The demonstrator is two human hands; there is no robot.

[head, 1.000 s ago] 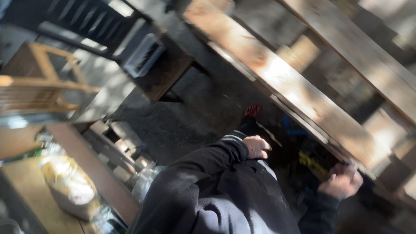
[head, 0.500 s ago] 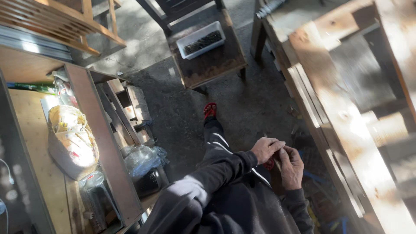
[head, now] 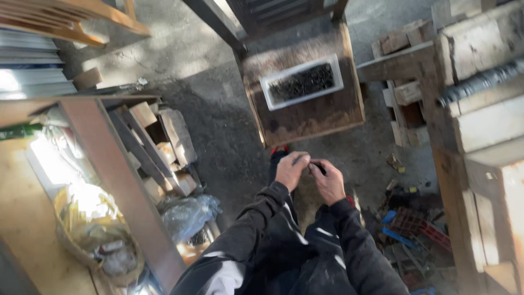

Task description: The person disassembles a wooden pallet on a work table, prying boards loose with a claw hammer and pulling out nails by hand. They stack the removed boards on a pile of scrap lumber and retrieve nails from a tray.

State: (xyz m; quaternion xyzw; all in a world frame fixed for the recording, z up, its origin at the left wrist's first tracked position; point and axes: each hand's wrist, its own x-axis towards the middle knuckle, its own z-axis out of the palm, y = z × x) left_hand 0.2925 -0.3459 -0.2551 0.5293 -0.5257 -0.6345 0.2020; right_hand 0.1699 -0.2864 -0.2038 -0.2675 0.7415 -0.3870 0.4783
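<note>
Standing over a worn brown wooden stool (head: 305, 117), the person brings both hands together at waist height. The left hand (head: 291, 170) and the right hand (head: 329, 182) pinch a small dark object (head: 316, 165) between their fingertips; it is too small and blurred to tell what it is. Just beyond the hands, a white rectangular plastic tray (head: 302, 82) filled with small dark pieces rests on the stool top. The tray looks nearly full, so most of its contents appear untouched, and the one piece in hand seems only partway handled. A wooden workbench (head: 480, 131) stands to the right, and offcut wood blocks (head: 164, 147) lie piled on the left.
</note>
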